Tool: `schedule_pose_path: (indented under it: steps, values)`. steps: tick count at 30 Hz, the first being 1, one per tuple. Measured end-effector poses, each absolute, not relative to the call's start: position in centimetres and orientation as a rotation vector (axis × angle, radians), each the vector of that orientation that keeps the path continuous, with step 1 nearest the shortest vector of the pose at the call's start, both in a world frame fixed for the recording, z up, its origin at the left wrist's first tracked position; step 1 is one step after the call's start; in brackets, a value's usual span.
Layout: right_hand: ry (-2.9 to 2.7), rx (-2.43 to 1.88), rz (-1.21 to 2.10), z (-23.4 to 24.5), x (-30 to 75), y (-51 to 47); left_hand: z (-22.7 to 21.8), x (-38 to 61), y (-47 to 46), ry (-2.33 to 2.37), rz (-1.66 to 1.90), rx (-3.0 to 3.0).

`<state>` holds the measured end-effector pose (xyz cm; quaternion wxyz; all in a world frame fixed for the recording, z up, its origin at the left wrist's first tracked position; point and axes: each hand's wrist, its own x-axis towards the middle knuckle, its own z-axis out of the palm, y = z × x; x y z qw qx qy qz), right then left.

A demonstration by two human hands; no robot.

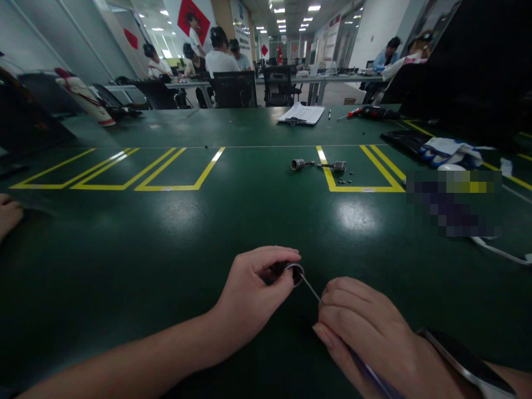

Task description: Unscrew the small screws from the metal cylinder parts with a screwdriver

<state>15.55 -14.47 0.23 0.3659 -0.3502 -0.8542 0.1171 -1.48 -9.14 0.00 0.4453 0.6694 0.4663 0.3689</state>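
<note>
the left hand [257, 285] pinched a small metal cup [301, 270] between thumb and fingers, low over the table in front of the wearer. the right hand [369, 321] was closed around the purple handle of a screwdriver [311, 289], thumb pressed along its side. the cup's round mouth faced right and partly toward the wearer; its body was hidden by the fingers, so its full length could not be told. the screwdriver's long axis ran slantwise, from the handle at lower right to the tip at upper left, and the shaft entered the mouth. contact inside the cup could not be confirmed.

the step in hand appeared to be work on the cup's interior with the tool tip. the next move would call for a steady left pinch and a shaft kept in line with the point being worked.

beyond the hands, two more metal cups on stems [297, 164] [339, 165] lay with mouths turned outward, near yellow tape [366, 189]. small loose parts [341, 181] lay just beside the right one. farther back lay a clipboard [305, 114]; gloves [451, 151] lay to the right.
</note>
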Motion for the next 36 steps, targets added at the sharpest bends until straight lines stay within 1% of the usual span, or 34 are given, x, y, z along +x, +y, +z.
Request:
schedule_pose_path:
  steps: [3,5,7,10,11,13,16,23,27,29,31,34,36]
  values:
    - [-2.145,-0.864,0.397,0.7,16.0,-14.5,0.0,-1.5,-9.1,1.157,0.918,1.627]
    - [-2.061,-0.861,0.548,0.9,16.6,-14.4,0.1,-1.6,-9.0,1.165,0.904,1.575]
    - [-1.916,-0.93,0.799,0.8,17.4,-14.0,0.3,-1.8,-8.8,1.157,0.887,1.498]
    - [-1.523,-1.134,1.292,0.3,18.2,-12.9,0.7,-2.2,-8.4,1.112,0.844,1.369]
    - [-1.394,-1.17,1.397,0.0,18.4,-12.5,0.8,-2.3,-8.2,1.097,0.832,1.326]
    - [-1.227,-1.197,1.532,-0.3,18.4,-11.9,0.9,-2.5,-8.0,1.059,0.824,1.245]
    - [-1.139,-1.204,1.602,-0.5,18.3,-11.4,1.0,-2.6,-7.8,0.988,0.843,1.123]
    - [-1.194,-1.197,1.562,-0.8,18.5,-11.4,1.1,-2.7,-7.8,0.913,0.868,0.933]
    - [-1.352,-1.225,1.485,-1.0,18.6,-11.7,1.2,-2.6,-7.7,0.92,0.9,0.9]
    - [-1.521,-1.223,1.363,-0.9,18.4,-12.1,1.2,-2.5,-7.7,0.925,0.916,0.896]
    - [-1.723,-1.181,1.16,-0.7,18.1,-12.6,1.1,-2.5,-7.7,0.926,0.925,0.908]
    - [-1.951,-1.047,0.875,-0.4,17.7,-13.3,0.8,-2.6,-7.7,0.944,0.926,0.964]
    - [-2.008,-0.946,0.763,-0.2,17.6,-13.6,0.7,-2.7,-7.7,0.971,0.899,1.023]
